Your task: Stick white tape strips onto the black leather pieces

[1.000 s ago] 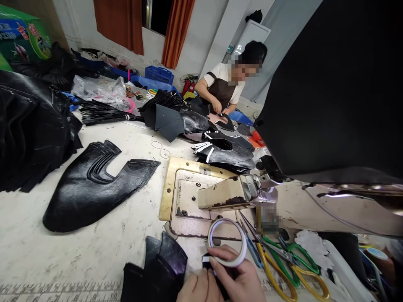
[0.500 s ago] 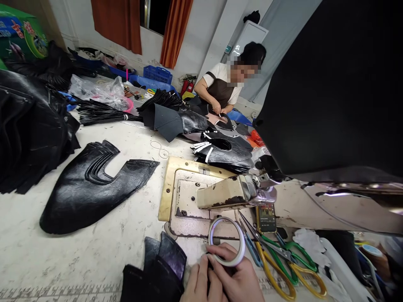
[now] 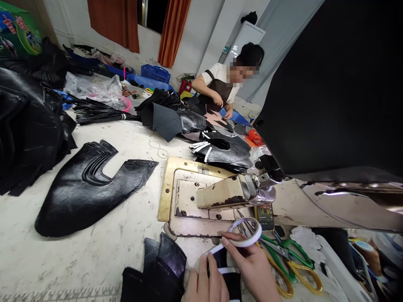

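Observation:
My right hand (image 3: 252, 266) pinches a roll of white tape (image 3: 256, 235) above the near table edge. A short length of tape runs from the roll toward my left fingertips. My left hand (image 3: 206, 281), fingers bent and close together, presses on a black leather piece (image 3: 232, 285) that carries white tape strips; its thumb is hidden. Several more black leather pieces (image 3: 170, 260) lie overlapped just left of my left hand.
Ahead is a sewing machine arm (image 3: 223, 193). Yellow-handled scissors (image 3: 304, 277), green-handled scissors (image 3: 296, 251) and a phone (image 3: 264, 216) lie right. Stacked black leather cutouts (image 3: 78, 197) sit left. Across the table, a person (image 3: 217, 86) handles dark pieces.
My right hand has moved right and turned the tape roll flatter, drawing tape away from my left hand. The black piece with white strips now shows between my hands.

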Motion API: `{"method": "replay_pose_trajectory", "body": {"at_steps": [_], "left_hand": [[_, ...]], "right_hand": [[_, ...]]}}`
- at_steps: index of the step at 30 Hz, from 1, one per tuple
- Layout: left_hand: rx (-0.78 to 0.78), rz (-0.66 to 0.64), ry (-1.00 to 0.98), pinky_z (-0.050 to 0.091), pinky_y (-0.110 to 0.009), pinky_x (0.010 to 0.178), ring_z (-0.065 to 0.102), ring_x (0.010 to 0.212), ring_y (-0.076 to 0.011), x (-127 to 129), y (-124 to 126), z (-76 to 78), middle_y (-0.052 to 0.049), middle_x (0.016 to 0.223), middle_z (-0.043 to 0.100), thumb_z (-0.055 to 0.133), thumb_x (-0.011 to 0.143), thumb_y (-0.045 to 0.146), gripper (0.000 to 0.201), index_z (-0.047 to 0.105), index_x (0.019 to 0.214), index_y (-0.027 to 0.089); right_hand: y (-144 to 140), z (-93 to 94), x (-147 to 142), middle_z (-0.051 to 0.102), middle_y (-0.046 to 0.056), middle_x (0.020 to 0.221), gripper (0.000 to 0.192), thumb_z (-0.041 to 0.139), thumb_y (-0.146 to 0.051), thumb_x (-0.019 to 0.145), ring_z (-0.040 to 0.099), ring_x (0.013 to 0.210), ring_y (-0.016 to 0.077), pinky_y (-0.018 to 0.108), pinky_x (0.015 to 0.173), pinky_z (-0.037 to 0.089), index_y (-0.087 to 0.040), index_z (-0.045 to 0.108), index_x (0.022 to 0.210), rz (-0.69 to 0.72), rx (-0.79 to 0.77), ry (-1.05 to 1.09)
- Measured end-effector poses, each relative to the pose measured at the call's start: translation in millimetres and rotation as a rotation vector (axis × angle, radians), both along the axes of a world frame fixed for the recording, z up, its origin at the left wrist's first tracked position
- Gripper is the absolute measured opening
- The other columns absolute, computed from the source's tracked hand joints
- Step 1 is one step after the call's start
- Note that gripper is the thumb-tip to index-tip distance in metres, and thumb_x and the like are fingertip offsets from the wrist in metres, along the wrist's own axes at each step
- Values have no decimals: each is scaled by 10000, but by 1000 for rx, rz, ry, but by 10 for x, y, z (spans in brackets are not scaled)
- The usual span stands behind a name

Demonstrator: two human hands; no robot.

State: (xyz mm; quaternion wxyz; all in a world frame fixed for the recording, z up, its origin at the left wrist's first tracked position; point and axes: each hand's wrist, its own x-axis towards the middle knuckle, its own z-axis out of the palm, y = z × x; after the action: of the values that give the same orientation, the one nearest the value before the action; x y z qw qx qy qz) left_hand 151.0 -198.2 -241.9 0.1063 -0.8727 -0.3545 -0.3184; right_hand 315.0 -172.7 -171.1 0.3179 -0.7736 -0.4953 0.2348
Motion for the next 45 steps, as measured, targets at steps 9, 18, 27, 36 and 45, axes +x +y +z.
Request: {"method": "replay_pose_trajectory", "body": {"at_steps": [9, 18, 27, 36, 45], "left_hand": [[42, 23, 24, 435, -319, 735, 615, 956, -181, -22, 95, 74, -37, 1027, 755, 499, 986, 213, 240, 729, 1041, 172], [-151, -121, 77, 404, -322, 724, 534, 884, -195, -23, 210, 87, -64, 1044, 670, 427, 1018, 343, 385, 676, 1209, 120], [-141, -116, 85, 346, -338, 726, 459, 858, -221, -37, 261, 126, -61, 972, 606, 477, 994, 430, 432, 637, 1284, 153], [-125, -43, 119, 296, -354, 729, 354, 827, -210, -27, 314, 301, -8, 940, 431, 603, 909, 572, 465, 682, 1190, 210], [-105, -1, 88, 312, -356, 729, 382, 829, -201, 5, 308, 240, -8, 928, 456, 603, 873, 247, 309, 668, 1174, 213]], "right_hand": [[-104, -76, 51, 807, 116, 896, 376, 707, -563, 765, 770, 861, 316, 401, 795, 629, -212, 815, 847, -1, 38, -152], [-196, -170, 75, 796, 94, 881, 345, 648, -514, 874, 773, 818, 274, 364, 743, 635, -208, 807, 891, 100, 135, -406], [-215, -243, 75, 787, 109, 860, 304, 682, -474, 823, 761, 794, 278, 368, 762, 617, -206, 818, 876, 64, 116, -330], [-165, -76, 91, 811, 92, 848, 363, 635, -528, 818, 786, 809, 282, 342, 730, 639, -214, 815, 846, 20, 42, -141], [-218, -225, 86, 796, 119, 859, 344, 651, -521, 774, 759, 843, 343, 494, 819, 600, -221, 818, 796, -31, 75, -182]]}}
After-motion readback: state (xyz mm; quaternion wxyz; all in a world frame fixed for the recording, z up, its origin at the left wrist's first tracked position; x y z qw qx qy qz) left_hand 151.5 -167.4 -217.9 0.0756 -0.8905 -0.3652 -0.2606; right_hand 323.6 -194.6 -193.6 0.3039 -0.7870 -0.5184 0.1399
